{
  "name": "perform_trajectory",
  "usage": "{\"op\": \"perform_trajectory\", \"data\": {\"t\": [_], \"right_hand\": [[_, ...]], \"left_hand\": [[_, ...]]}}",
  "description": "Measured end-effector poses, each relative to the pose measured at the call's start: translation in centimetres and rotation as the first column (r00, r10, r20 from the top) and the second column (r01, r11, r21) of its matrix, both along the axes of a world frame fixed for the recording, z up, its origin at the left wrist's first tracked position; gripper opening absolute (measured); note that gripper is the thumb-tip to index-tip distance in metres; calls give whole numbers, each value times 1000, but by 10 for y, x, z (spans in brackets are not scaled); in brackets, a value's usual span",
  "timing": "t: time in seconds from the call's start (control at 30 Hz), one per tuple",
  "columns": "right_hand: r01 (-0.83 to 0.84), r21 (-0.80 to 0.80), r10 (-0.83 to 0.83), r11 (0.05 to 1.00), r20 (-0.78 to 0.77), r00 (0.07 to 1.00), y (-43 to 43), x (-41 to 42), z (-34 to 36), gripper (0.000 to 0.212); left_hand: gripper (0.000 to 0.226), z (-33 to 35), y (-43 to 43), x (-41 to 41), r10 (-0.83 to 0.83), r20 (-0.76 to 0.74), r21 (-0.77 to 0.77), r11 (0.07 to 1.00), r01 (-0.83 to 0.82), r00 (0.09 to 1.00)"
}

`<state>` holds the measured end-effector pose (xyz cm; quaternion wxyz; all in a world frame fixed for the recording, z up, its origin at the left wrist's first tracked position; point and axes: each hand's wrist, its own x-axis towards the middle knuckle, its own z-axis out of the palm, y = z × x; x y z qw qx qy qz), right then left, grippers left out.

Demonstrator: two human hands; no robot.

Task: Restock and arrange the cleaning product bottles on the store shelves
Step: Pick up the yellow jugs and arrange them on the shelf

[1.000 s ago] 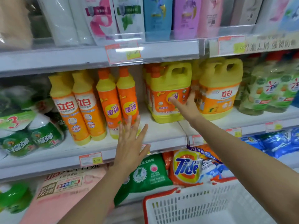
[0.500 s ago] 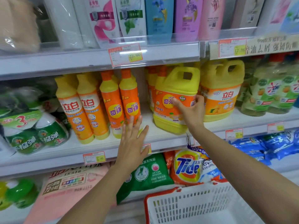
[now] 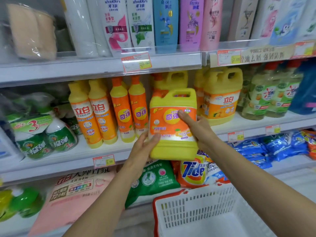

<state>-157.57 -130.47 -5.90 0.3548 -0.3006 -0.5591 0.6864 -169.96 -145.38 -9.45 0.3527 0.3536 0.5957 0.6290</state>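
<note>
I hold a big yellow detergent jug (image 3: 172,146) with an orange label in front of the middle shelf (image 3: 71,159), off the board and upright. My right hand (image 3: 196,130) grips its right side, thumb across the label. My left hand (image 3: 145,147) grips its lower left corner. Behind it stands another jug of the same kind (image 3: 171,81). Slim orange and yellow bottles (image 3: 109,113) line the shelf to the left, and a yellow jug with a white-orange label (image 3: 222,96) stands to the right.
A white basket with a red rim (image 3: 196,211) sits below my right arm. Shampoo bottles (image 3: 164,23) fill the top shelf. Green spray bottles (image 3: 44,137) are at the left, pale green bottles (image 3: 270,96) at the right. Detergent bags (image 3: 195,170) lie on the lower shelf.
My right hand has pulled the yellow jug forward off the shelf. My left hand has left the shelf edge and taken hold of the jug's lower left side.
</note>
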Motion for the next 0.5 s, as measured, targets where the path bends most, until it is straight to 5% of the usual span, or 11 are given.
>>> {"op": "perform_trajectory", "data": {"t": [0.27, 0.5], "right_hand": [[-259, -20, 259, 966, 36, 965, -71, 44, -10, 91], [-256, -79, 255, 963, -24, 967, -87, 56, -5, 79]], "left_hand": [[40, 6, -62, 20, 199, 164, -108, 977, -183, 966], [33, 25, -88, 37, 144, 215, -111, 986, -122, 966]]}}
